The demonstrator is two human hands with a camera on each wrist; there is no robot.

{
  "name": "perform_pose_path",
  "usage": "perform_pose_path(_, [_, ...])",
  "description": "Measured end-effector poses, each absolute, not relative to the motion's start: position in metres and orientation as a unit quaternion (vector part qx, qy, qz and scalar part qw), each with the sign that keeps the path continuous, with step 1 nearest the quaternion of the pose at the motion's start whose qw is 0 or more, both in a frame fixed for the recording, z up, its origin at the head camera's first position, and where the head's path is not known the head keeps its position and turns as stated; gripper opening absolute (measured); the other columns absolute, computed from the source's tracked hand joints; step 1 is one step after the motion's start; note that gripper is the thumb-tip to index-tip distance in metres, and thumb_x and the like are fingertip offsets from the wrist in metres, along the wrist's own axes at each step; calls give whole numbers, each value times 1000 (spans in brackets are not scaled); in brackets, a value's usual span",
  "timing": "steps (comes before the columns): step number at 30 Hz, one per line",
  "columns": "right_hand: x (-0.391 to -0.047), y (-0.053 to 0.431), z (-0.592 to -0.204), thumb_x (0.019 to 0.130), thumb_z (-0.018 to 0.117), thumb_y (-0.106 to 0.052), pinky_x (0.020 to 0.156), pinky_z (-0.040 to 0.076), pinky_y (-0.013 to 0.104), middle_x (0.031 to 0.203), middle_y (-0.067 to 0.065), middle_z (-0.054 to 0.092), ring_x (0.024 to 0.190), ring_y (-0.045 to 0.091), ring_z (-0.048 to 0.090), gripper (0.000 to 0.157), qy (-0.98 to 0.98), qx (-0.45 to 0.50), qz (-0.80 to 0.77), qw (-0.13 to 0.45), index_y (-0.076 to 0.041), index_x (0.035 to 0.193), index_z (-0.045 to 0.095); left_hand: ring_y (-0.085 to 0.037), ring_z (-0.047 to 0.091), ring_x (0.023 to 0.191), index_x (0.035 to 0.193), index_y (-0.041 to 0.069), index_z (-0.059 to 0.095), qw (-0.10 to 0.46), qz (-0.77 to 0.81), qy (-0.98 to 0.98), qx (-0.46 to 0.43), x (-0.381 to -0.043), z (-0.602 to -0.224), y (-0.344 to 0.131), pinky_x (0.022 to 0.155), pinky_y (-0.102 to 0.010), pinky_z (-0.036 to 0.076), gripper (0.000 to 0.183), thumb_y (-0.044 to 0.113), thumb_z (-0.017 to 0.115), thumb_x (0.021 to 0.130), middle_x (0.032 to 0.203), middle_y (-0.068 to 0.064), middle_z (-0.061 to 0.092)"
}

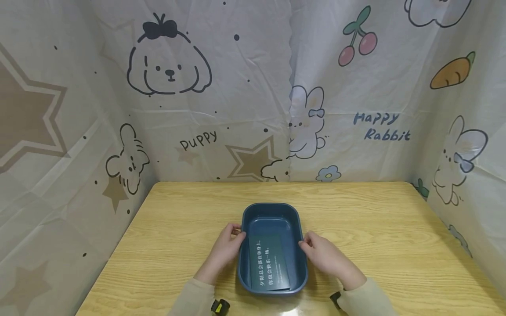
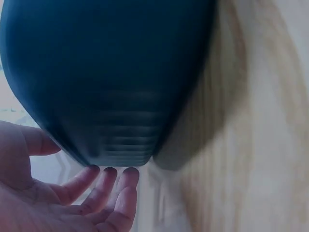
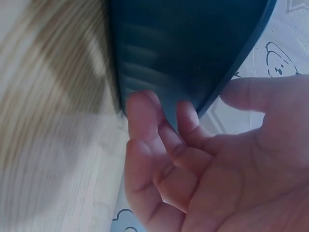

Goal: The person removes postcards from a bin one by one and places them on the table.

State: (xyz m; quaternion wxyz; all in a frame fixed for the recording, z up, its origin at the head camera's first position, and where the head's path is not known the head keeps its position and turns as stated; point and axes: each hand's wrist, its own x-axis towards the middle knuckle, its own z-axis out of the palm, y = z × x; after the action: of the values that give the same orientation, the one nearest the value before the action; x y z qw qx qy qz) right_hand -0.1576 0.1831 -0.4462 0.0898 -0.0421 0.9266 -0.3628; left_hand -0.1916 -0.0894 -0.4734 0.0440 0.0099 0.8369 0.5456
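A dark blue rectangular box with rounded corners (image 1: 274,224) stands on the table, its open top facing up. Inside it, toward the near end, lies a dark green card (image 1: 278,259) printed with white characters. My left hand (image 1: 225,246) holds the left side of the box, thumb at the rim. In the left wrist view its fingertips meet the ribbed outer wall (image 2: 125,130). On the opposite side my right hand (image 1: 324,254) holds the box the same way, thumb at the rim and bent fingers (image 3: 142,116) against the outer wall.
The wood-grain table (image 1: 189,206) extends to both sides of the box and behind it. A printed cloth (image 1: 237,87) with cartoon figures hangs around its back and sides. Dark wrist devices show by both sleeves, such as the left one (image 1: 220,307).
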Motion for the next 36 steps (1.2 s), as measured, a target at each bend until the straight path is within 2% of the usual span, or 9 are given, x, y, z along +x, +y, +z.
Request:
perform_pose_path(3, [-159,184,-446,106,54,-25,57,39,30,76,3,55,65,17,48,18,924,-32,-373,77,-8,101,55,-30,65,103,133,-4,55,37,531,846,16,-194,-470,-88,88,-45,57,36,19,54,105,122,-22,60])
perform_pose_path(7, [-161,184,-446,104,59,-26,68,50,32,97,8,62,77,17,58,26,928,-18,-371,35,-3,115,58,-37,65,113,137,-4,53,30,540,841,14,-198,-470,-84,97,-52,54,39,20,51,107,129,-25,59])
perform_pose_path(10, [-162,183,-446,103,62,-25,79,56,40,116,15,61,92,22,64,33,929,-24,-370,1,2,122,58,-41,62,119,140,-4,51,30,555,832,9,-202,-473,-82,102,-54,52,41,20,50,108,133,-27,58])
perform_pose_path(13, [-161,183,-445,102,64,-23,86,57,46,123,19,58,103,30,64,34,927,-37,-372,-26,2,124,59,-42,59,124,144,-2,48,40,577,816,-9,-206,-476,-81,106,-56,49,45,23,50,108,137,-27,55])
perform_pose_path(17, [-163,180,-445,101,65,-20,87,55,43,122,16,59,107,30,63,25,922,-42,-381,-58,-3,120,64,-42,54,129,149,1,45,59,609,790,-36,-209,-482,-79,110,-57,45,50,28,52,107,142,-26,50])
perform_pose_path(26, [-166,177,-446,100,66,-11,78,56,28,112,6,66,96,17,63,6,905,-52,-408,-103,-11,104,70,-44,36,146,157,5,35,79,659,747,-43,-210,-491,-75,120,-61,31,56,32,46,109,158,-22,36])
perform_pose_path(31, [-166,176,-446,99,67,-10,77,55,27,107,4,67,93,15,62,4,906,-53,-408,-99,-11,102,70,-44,29,152,160,9,32,99,685,721,-45,-209,-495,-75,124,-61,24,54,32,39,111,163,-21,33])
perform_pose_path(36, [-165,175,-448,98,69,-11,66,53,26,99,6,65,77,13,61,14,912,-26,-405,-62,-6,110,65,-43,31,151,162,12,27,120,708,695,-36,-207,-497,-78,123,-59,27,53,28,34,112,163,-21,34])
